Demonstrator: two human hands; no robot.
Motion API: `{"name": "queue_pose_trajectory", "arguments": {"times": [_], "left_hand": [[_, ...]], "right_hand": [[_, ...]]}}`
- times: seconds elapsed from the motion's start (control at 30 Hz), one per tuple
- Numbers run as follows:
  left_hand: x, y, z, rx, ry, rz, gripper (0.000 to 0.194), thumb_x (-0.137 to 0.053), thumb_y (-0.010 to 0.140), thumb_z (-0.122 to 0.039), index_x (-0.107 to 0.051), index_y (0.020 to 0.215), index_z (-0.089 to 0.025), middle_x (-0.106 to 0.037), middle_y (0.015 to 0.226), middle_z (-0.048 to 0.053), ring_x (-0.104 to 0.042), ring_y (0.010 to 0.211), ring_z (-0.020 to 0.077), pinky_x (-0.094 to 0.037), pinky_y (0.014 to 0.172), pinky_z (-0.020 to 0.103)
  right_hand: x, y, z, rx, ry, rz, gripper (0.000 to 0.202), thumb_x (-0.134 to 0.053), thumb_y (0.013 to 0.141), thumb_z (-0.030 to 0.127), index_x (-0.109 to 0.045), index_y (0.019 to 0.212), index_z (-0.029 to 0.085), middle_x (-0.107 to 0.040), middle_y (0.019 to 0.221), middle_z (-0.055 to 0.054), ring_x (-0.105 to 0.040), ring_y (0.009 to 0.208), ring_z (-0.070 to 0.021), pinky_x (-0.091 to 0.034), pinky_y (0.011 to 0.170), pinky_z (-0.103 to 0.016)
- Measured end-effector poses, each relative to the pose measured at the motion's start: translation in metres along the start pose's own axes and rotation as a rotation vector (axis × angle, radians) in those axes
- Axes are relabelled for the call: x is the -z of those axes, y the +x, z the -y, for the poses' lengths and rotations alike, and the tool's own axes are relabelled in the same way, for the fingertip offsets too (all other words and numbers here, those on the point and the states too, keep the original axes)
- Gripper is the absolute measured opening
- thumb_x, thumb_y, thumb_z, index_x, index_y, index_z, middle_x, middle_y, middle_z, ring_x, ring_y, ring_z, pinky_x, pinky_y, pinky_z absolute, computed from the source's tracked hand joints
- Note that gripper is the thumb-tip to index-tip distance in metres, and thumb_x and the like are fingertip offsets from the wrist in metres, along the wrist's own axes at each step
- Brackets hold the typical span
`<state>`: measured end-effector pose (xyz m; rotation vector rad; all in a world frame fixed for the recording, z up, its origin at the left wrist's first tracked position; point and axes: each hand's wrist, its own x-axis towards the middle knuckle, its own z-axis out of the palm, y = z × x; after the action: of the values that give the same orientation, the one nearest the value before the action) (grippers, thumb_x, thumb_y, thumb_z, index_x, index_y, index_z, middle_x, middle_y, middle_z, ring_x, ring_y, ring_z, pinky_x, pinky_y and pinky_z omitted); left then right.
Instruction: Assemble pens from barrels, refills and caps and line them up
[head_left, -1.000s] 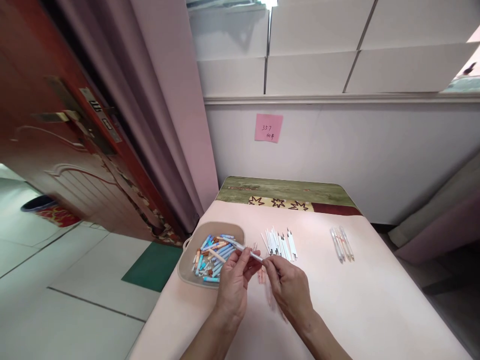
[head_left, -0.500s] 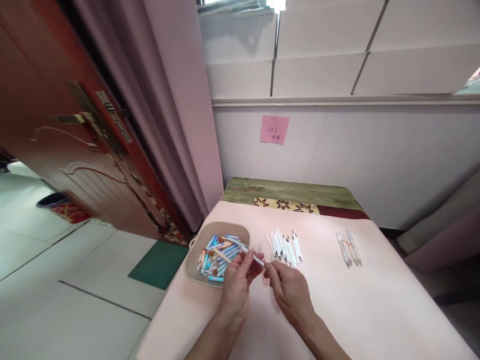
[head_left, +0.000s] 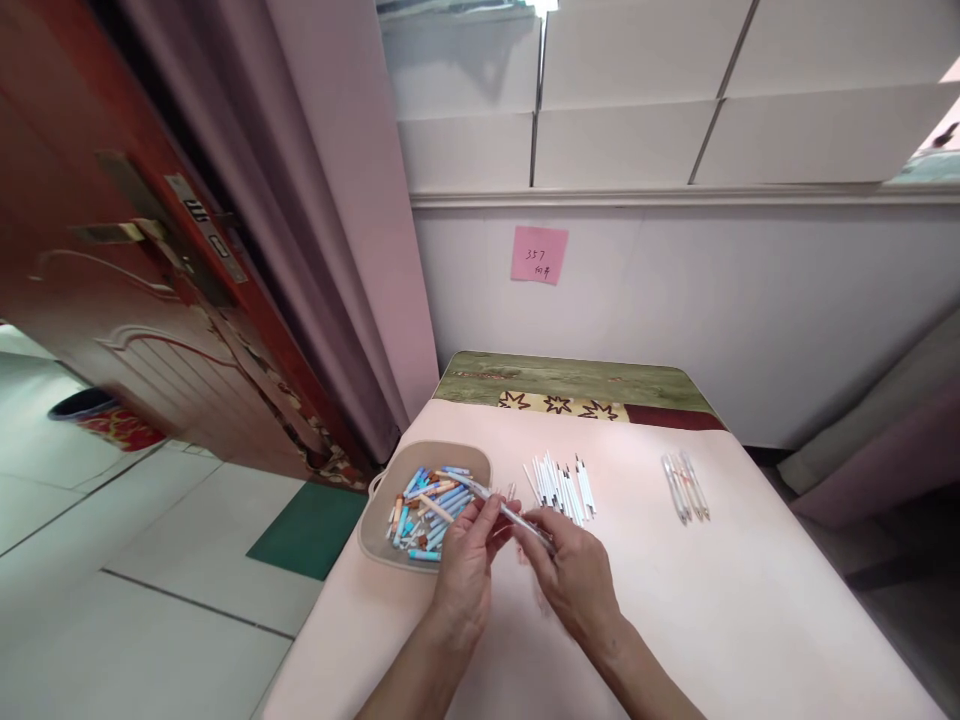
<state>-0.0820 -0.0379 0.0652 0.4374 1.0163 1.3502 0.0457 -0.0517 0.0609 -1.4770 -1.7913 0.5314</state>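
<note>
A slim pale pen (head_left: 516, 517) lies slantwise between my two hands over the near part of the table. My left hand (head_left: 466, 565) pinches it near the middle with thumb and fingers. My right hand (head_left: 576, 570) is closed around its lower right end, so that end is partly hidden. The pen's upper end reaches over the rim of a beige basket (head_left: 373, 545) holding many blue, brown and orange pen parts (head_left: 435, 510). Beyond my hands lies a loose bunch of white pen refills (head_left: 555, 482) with dark tips. Small clear pinkish pieces lie partly hidden beneath my hands.
Several clear pens (head_left: 684, 488) lie side by side on the right of the pink-covered table (head_left: 720, 620). A pale wall with a pink note (head_left: 539, 255) rises behind the table. To the left are a curtain, a red-brown door (head_left: 172, 330) and a green mat (head_left: 296, 530).
My right hand has slid further along the pen and now wraps its lower end, where before it pinched the tip. The view has shifted slightly to the right.
</note>
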Motion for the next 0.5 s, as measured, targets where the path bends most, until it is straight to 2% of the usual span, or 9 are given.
{"name": "queue_pose_trajectory", "arguments": {"times": [0.07, 0.13, 0.2, 0.27, 0.4, 0.5], "left_hand": [[-0.0006, 0.0014, -0.0006, 0.001, -0.005, -0.015, 0.031, -0.078, 0.068, -0.036, -0.069, 0.086, -0.013, -0.073, 0.085, 0.009, -0.066, 0.078, 0.016, -0.049, 0.077, 0.028], [-0.0015, 0.0026, -0.0011, 0.006, 0.003, -0.016, 0.03, -0.078, 0.068, -0.036, -0.068, 0.086, -0.013, -0.073, 0.086, 0.009, -0.066, 0.079, 0.0158, -0.048, 0.077, 0.028], [-0.0025, 0.0036, -0.0013, 0.01, 0.023, -0.005, 0.03, -0.077, 0.07, -0.036, -0.069, 0.088, -0.013, -0.073, 0.088, 0.009, -0.065, 0.079, 0.0152, -0.048, 0.077, 0.027], [-0.0034, 0.0045, -0.0012, 0.012, 0.04, 0.0, 0.031, -0.076, 0.071, -0.036, -0.069, 0.09, -0.013, -0.073, 0.089, 0.009, -0.065, 0.079, 0.0148, -0.047, 0.077, 0.027], [-0.0049, 0.0063, -0.0001, 0.014, 0.045, -0.001, 0.032, -0.076, 0.071, -0.036, -0.069, 0.091, -0.013, -0.073, 0.087, 0.009, -0.066, 0.08, 0.0164, -0.047, 0.077, 0.028], [-0.0059, 0.007, 0.001, 0.015, 0.053, 0.014, 0.031, -0.076, 0.071, -0.036, -0.069, 0.09, -0.013, -0.073, 0.086, 0.009, -0.066, 0.079, 0.0166, -0.047, 0.078, 0.029]], "right_hand": [[-0.0004, 0.0005, -0.0012, 0.012, -0.021, -0.046, 0.031, -0.053, 0.088, 0.05, -0.061, 0.092, 0.02, -0.067, 0.077, -0.002, -0.061, 0.061, -0.0143, -0.039, 0.055, -0.021], [-0.0001, 0.0014, -0.0019, 0.013, -0.037, -0.061, 0.028, -0.051, 0.09, 0.046, -0.061, 0.086, 0.02, -0.067, 0.076, -0.003, -0.061, 0.062, -0.0141, -0.038, 0.056, -0.021], [0.0012, 0.0028, -0.0018, -0.004, -0.039, -0.021, 0.035, -0.042, 0.094, 0.043, -0.061, 0.076, 0.021, -0.067, 0.07, -0.002, -0.061, 0.06, -0.0136, -0.037, 0.056, -0.021], [0.0029, 0.0042, -0.001, -0.032, -0.019, 0.038, 0.04, -0.038, 0.096, 0.043, -0.063, 0.074, 0.021, -0.067, 0.067, -0.001, -0.061, 0.058, -0.0133, -0.037, 0.055, -0.021], [0.0037, 0.0058, -0.0016, -0.074, 0.009, 0.016, 0.03, -0.056, 0.085, 0.05, -0.062, 0.09, 0.021, -0.068, 0.076, -0.001, -0.061, 0.061, -0.0146, -0.038, 0.055, -0.022], [0.0029, 0.0063, -0.0047, -0.1, 0.067, 0.029, 0.031, -0.051, 0.089, 0.048, -0.061, 0.079, 0.021, -0.067, 0.07, -0.001, -0.06, 0.059, -0.0142, -0.038, 0.055, -0.022]]}}
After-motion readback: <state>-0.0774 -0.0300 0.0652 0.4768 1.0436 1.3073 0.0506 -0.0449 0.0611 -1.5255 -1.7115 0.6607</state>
